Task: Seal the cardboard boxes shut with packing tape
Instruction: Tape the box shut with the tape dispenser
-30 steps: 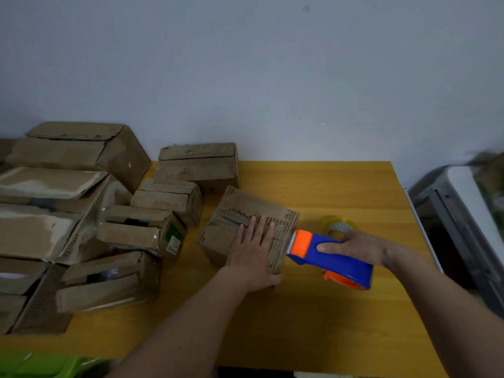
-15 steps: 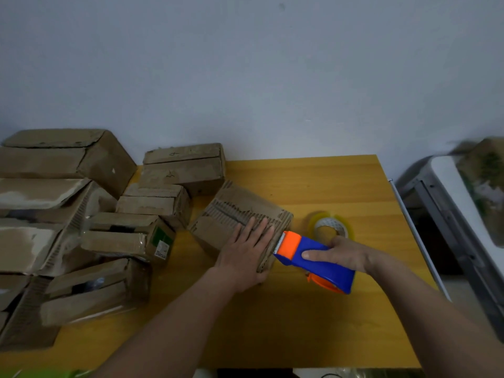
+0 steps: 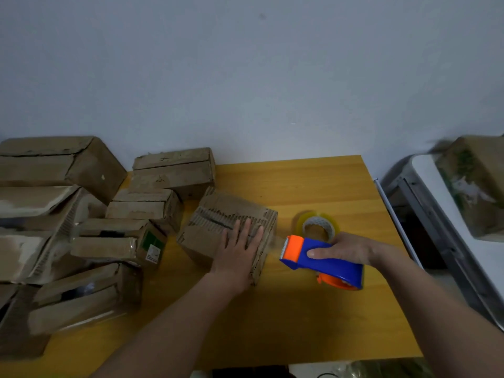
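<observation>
Dispenser (image 3: 321, 261) pulled off box (image 3: 229, 222) edge; R hand (image 3: 346, 249) grips it, L hand (image 3: 237, 252) flat.

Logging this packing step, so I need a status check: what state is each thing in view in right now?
Box being sealed: flaps closed, lying on the table.
Left hand: flat, pressing the box top.
Right hand: gripping the tape dispenser.
Tape dispenser: just off the box's right edge.
Spare tape roll: lying flat, untouched.
Stacked boxes: piled at left.

dim, flat light; soft shadows; right edge blurred; wide-angle bowing.
</observation>
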Available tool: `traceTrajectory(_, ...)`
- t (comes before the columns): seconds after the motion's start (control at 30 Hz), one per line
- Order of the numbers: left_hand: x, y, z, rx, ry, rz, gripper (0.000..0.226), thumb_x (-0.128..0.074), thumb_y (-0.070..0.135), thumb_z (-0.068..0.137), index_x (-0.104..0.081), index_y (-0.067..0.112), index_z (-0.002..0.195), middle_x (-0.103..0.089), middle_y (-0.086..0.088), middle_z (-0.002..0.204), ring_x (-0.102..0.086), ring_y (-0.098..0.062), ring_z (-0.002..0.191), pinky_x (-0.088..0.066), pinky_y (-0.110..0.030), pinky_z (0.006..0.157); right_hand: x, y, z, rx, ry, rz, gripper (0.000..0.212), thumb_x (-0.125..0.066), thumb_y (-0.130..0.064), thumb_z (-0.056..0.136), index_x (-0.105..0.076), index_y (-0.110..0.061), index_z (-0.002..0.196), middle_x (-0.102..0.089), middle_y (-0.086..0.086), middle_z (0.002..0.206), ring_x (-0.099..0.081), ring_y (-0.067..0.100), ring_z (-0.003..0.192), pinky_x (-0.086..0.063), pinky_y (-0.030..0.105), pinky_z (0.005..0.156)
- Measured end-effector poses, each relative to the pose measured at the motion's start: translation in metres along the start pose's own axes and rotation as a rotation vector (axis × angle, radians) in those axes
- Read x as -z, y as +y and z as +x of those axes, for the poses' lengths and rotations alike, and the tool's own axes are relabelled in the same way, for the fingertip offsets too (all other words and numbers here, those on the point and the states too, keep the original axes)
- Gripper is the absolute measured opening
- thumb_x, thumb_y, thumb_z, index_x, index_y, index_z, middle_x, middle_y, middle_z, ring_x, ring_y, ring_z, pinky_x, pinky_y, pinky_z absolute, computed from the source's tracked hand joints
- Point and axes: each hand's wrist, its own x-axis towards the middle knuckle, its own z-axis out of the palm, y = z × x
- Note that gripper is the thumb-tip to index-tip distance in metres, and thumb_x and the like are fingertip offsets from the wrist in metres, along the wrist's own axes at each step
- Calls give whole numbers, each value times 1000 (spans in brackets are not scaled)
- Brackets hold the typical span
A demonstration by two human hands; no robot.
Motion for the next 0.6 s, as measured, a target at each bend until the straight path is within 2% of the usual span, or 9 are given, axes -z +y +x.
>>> traceTrajectory(0.07,-1,17,-6,112,-5,-64,119,-69,40,84,32,24,145,35,-13,153,31,-34,141,11,-53,118,4,-5,3,-10,16,-24,81,-73,-73,54,-69,-10,105,-75,5,93,-72,22,87,-55,40,90)
traceTrajectory(0.17,3,26,-8,142,-44,-83,117,-67,44,85,30,24,146,37,-15,152,31,-37,140,8,-57,117,7,-20,9,-45,42,-186,57,-67,-64,74,-65,-13,100,-72,4,96,-68,20,84,-54,33,82)
traceTrajectory(0.23,5,16,-4,47,3,3,117,-64,56,82,25,20,148,38,-13,151,34,-35,140,10,-59,116,8,-28,12,-57,52,-265,44,-65,-57,81,-58,-19,104,-65,2,98,-62,16,81,-50,29,77)
traceTrajectory(0.27,6,9,-2,-29,25,51,117,-62,60,82,23,17,149,37,-12,152,35,-32,139,11,-57,116,9,-31,14,-59,55,-286,43,-66,-54,82,-52,-23,109,-62,3,102,-62,18,85,-51,31,81)
traceTrajectory(0.33,3,-3,2,-150,28,47,115,-60,61,84,24,15,149,35,-7,154,36,-26,138,12,-49,118,13,-35,14,-85,17,-330,36,-67,-49,83,-47,-27,105,-59,4,105,-62,24,96,-51,39,92)
traceTrajectory(0.4,-1,-10,3,-196,30,19,111,-57,60,86,27,22,149,36,-5,154,35,-26,139,13,-47,118,16,-39,11,-120,-60,-328,30,-67,-43,85,-47,-25,101,-62,5,98,-64,27,96,-51,41,93)
traceTrajectory(0.5,-5,-10,5,-210,41,25,107,-54,60,88,29,28,147,38,-3,152,36,-29,139,13,-51,118,15,-48,10,-143,-50,-331,43,-65,-37,88,-46,-23,124,-61,5,98,-62,27,88,-51,43,92)
traceTrajectory(0.6,-5,-9,6,-191,31,8,107,-55,58,88,30,30,147,39,-2,151,37,-29,138,14,-52,117,5,-61,17,-172,31,-451,54,-60,-38,92,-44,-13,136,-59,11,117,-62,30,93,-50,44,93)
